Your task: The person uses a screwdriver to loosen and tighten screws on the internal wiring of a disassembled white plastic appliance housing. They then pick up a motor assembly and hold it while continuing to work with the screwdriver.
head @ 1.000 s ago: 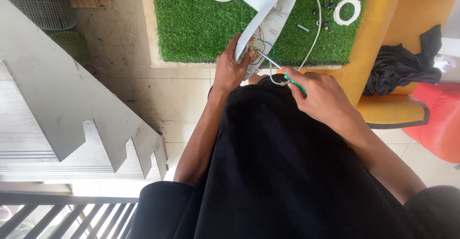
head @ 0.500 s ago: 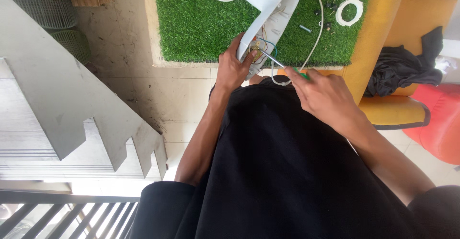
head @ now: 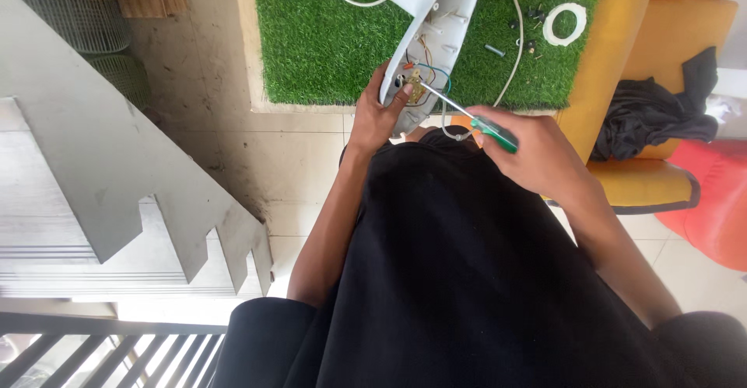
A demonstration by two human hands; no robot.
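Note:
A white plastic housing (head: pixel 436 14) lies open over the green turf mat (head: pixel 327 38), with coloured wires and a small brass part (head: pixel 414 86) showing inside its near end. My left hand (head: pixel 377 115) grips that near end, thumb pressed beside the brass part. My right hand (head: pixel 537 154) holds a green-handled screwdriver (head: pixel 490 133). Its metal shaft slants up and left, and the tip rests at the brass part inside the housing.
A white cord (head: pixel 513 45) loops across the mat near a white ring (head: pixel 564 24) and several small dark screws (head: pixel 533 16). An orange chair (head: pixel 654 178) with dark cloth (head: pixel 654 115) stands right. Grey stair stringers (head: pixel 117 170) lie left, a wire basket (head: pixel 78 18) above.
The housing's near end and my left hand sit slightly lower. My right hand shifted right and down, so the screwdriver's green handle shows again, its tip still inside the housing.

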